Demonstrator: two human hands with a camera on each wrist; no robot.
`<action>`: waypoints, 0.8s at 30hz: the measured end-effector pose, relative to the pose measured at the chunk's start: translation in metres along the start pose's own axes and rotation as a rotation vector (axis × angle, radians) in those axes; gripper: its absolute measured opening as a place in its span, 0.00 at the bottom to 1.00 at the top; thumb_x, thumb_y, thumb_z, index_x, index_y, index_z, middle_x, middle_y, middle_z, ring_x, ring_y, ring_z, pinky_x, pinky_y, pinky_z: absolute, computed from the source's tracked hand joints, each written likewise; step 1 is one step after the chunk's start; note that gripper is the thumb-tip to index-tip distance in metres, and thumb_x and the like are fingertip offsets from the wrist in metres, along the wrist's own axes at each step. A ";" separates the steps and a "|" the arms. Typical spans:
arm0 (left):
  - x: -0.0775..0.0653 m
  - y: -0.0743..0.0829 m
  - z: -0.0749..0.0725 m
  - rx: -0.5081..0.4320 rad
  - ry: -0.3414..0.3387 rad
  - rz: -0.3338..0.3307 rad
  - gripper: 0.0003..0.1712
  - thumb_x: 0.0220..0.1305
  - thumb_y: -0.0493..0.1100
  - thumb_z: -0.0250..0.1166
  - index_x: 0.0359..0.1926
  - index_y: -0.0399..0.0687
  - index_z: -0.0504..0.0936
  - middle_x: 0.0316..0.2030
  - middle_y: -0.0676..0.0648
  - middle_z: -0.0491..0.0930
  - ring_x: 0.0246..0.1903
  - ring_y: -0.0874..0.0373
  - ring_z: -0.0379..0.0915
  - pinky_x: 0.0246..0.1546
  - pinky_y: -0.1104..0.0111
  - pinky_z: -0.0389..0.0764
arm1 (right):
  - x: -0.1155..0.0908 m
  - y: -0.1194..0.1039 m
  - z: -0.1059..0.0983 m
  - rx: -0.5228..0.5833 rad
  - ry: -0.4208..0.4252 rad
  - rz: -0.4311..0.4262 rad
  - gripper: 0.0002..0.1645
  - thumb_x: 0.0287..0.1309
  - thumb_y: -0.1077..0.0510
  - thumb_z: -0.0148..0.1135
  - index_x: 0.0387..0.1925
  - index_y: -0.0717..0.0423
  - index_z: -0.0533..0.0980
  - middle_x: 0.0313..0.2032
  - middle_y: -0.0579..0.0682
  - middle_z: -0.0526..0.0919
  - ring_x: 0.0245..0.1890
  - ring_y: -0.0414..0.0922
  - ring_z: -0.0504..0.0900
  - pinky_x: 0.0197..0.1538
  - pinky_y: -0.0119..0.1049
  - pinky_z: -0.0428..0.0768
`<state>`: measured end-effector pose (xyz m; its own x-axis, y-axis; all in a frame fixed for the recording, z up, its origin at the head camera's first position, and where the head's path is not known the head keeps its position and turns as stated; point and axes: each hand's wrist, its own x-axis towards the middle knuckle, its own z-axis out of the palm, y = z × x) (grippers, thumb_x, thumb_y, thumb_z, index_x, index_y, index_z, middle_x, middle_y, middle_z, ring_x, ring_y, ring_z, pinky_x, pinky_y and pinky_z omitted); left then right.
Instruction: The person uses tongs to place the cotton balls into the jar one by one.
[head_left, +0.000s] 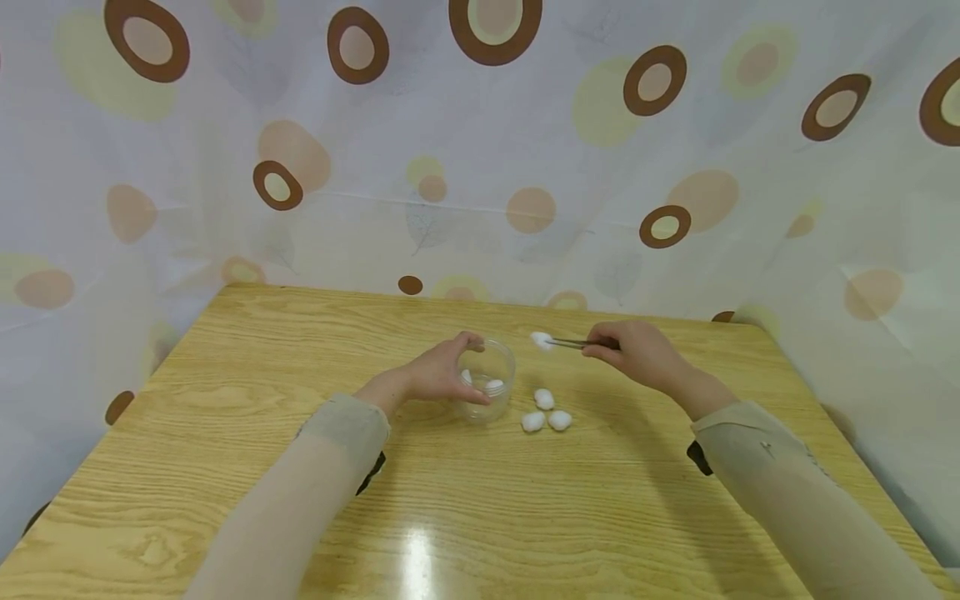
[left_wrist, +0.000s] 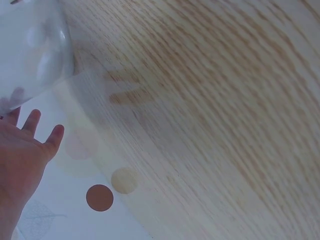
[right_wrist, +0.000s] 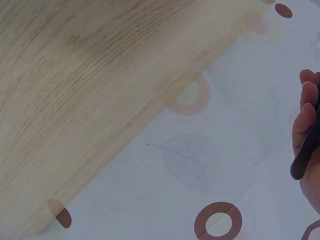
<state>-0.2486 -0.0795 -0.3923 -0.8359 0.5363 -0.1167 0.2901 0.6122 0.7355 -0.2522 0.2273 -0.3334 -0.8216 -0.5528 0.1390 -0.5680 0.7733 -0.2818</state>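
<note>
**Both grips engaged; one white ball held aloft**

My left hand (head_left: 442, 372) grips the clear cup (head_left: 480, 412), apparently to steady it; white balls (head_left: 494, 387) lie inside. My right hand (head_left: 637, 354) pinches dark tweezers (head_left: 567, 342), whose tips hold one white ball (head_left: 540, 340) above the table (head_left: 525, 517), presumably keeping fingers off it. Three loose balls (head_left: 543, 400) lie clustered beside the cup.

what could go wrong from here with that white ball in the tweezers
The white ball might slip, since only the tips of the tweezers in the right hand hold it. The clear container could tip if the left hand gripping it jerks, spilling the balls inside. The three loose balls lie beside the container, so moving it might nudge them.
</note>
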 end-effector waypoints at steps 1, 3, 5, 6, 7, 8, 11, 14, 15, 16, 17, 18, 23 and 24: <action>0.000 0.000 0.000 -0.001 0.001 0.001 0.52 0.48 0.54 0.73 0.68 0.48 0.54 0.68 0.49 0.60 0.70 0.49 0.52 0.66 0.55 0.61 | 0.001 -0.001 0.000 0.001 0.003 -0.005 0.07 0.59 0.55 0.60 0.33 0.54 0.79 0.21 0.43 0.78 0.17 0.36 0.66 0.25 0.32 0.66; 0.000 0.000 0.000 -0.006 0.001 0.002 0.52 0.48 0.54 0.73 0.69 0.48 0.54 0.68 0.49 0.60 0.70 0.50 0.51 0.66 0.55 0.61 | 0.002 -0.004 0.000 -0.004 0.009 -0.014 0.07 0.59 0.55 0.60 0.33 0.55 0.79 0.21 0.43 0.78 0.17 0.36 0.66 0.25 0.31 0.66; 0.001 0.000 0.000 -0.015 0.002 0.004 0.52 0.48 0.54 0.73 0.69 0.48 0.54 0.68 0.49 0.60 0.70 0.50 0.51 0.66 0.55 0.61 | 0.003 -0.006 0.000 -0.010 0.013 -0.019 0.07 0.59 0.55 0.61 0.32 0.54 0.79 0.21 0.43 0.78 0.17 0.36 0.66 0.25 0.31 0.66; 0.001 0.000 0.000 -0.017 0.003 0.006 0.52 0.48 0.54 0.73 0.69 0.48 0.54 0.68 0.49 0.60 0.70 0.50 0.51 0.66 0.55 0.61 | 0.004 -0.007 0.000 -0.012 0.015 -0.023 0.07 0.59 0.55 0.61 0.32 0.54 0.79 0.21 0.43 0.78 0.17 0.36 0.66 0.25 0.31 0.66; 0.001 0.001 0.000 -0.020 0.003 0.006 0.52 0.48 0.54 0.73 0.69 0.48 0.54 0.68 0.49 0.60 0.70 0.50 0.51 0.66 0.55 0.61 | 0.005 -0.009 0.000 -0.012 0.016 -0.026 0.07 0.59 0.55 0.61 0.32 0.54 0.79 0.21 0.43 0.78 0.17 0.36 0.65 0.24 0.31 0.66; 0.001 0.001 0.000 -0.023 0.001 0.005 0.52 0.48 0.54 0.73 0.68 0.48 0.54 0.68 0.49 0.60 0.70 0.50 0.51 0.66 0.55 0.61 | 0.006 -0.010 0.000 -0.013 0.016 -0.029 0.07 0.59 0.54 0.61 0.32 0.54 0.79 0.21 0.43 0.78 0.17 0.35 0.65 0.24 0.31 0.65; 0.001 0.002 0.000 -0.022 0.001 0.003 0.52 0.48 0.53 0.73 0.68 0.47 0.54 0.68 0.49 0.60 0.70 0.51 0.51 0.66 0.56 0.60 | 0.007 -0.014 -0.001 -0.009 0.018 -0.041 0.07 0.59 0.54 0.61 0.31 0.54 0.79 0.20 0.43 0.77 0.16 0.35 0.64 0.24 0.31 0.65; 0.001 0.002 0.000 -0.019 0.001 0.003 0.52 0.48 0.53 0.73 0.68 0.47 0.54 0.68 0.49 0.60 0.70 0.51 0.51 0.66 0.56 0.61 | 0.009 -0.018 -0.003 -0.013 0.016 -0.043 0.07 0.59 0.54 0.61 0.31 0.54 0.78 0.21 0.43 0.77 0.17 0.35 0.64 0.24 0.31 0.65; 0.001 0.002 0.000 -0.019 0.001 0.003 0.52 0.48 0.53 0.73 0.68 0.48 0.54 0.68 0.49 0.60 0.70 0.51 0.52 0.66 0.56 0.61 | 0.009 -0.019 -0.003 -0.014 0.015 -0.046 0.07 0.59 0.54 0.61 0.31 0.54 0.78 0.21 0.43 0.78 0.17 0.35 0.65 0.25 0.31 0.65; 0.002 0.002 0.000 -0.019 0.001 0.004 0.52 0.48 0.53 0.73 0.68 0.48 0.54 0.68 0.49 0.60 0.70 0.51 0.52 0.66 0.56 0.61 | 0.010 -0.021 -0.003 -0.016 0.012 -0.046 0.07 0.59 0.54 0.60 0.31 0.54 0.79 0.21 0.43 0.78 0.17 0.35 0.65 0.25 0.31 0.65; 0.002 0.002 0.000 -0.020 0.001 0.005 0.52 0.48 0.54 0.73 0.68 0.47 0.54 0.68 0.49 0.60 0.70 0.51 0.52 0.66 0.56 0.61 | 0.011 -0.022 -0.003 -0.017 0.008 -0.044 0.07 0.59 0.54 0.60 0.31 0.54 0.79 0.21 0.43 0.78 0.17 0.35 0.65 0.25 0.31 0.66; 0.002 0.002 0.000 -0.021 0.001 0.005 0.52 0.48 0.54 0.73 0.68 0.47 0.54 0.68 0.49 0.60 0.69 0.50 0.52 0.66 0.56 0.61 | 0.012 -0.024 -0.003 -0.018 0.004 -0.044 0.07 0.59 0.54 0.60 0.31 0.54 0.79 0.22 0.43 0.78 0.17 0.35 0.66 0.25 0.31 0.66; 0.003 0.001 0.001 -0.028 0.001 0.009 0.52 0.48 0.54 0.73 0.69 0.47 0.54 0.68 0.49 0.60 0.69 0.50 0.52 0.65 0.55 0.61 | 0.015 -0.030 -0.003 -0.009 -0.014 -0.046 0.08 0.59 0.53 0.60 0.32 0.54 0.79 0.22 0.44 0.79 0.18 0.36 0.66 0.25 0.31 0.66; 0.003 0.001 0.001 -0.028 0.002 0.009 0.52 0.48 0.54 0.73 0.69 0.47 0.54 0.68 0.49 0.60 0.69 0.50 0.52 0.65 0.55 0.61 | 0.016 -0.031 -0.003 -0.004 -0.017 -0.048 0.08 0.59 0.53 0.60 0.32 0.54 0.79 0.22 0.44 0.78 0.18 0.36 0.65 0.25 0.31 0.65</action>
<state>-0.2506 -0.0767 -0.3927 -0.8342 0.5406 -0.1089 0.2845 0.5911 0.7547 -0.2474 0.1952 -0.3198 -0.7926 -0.5944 0.1359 -0.6068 0.7472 -0.2710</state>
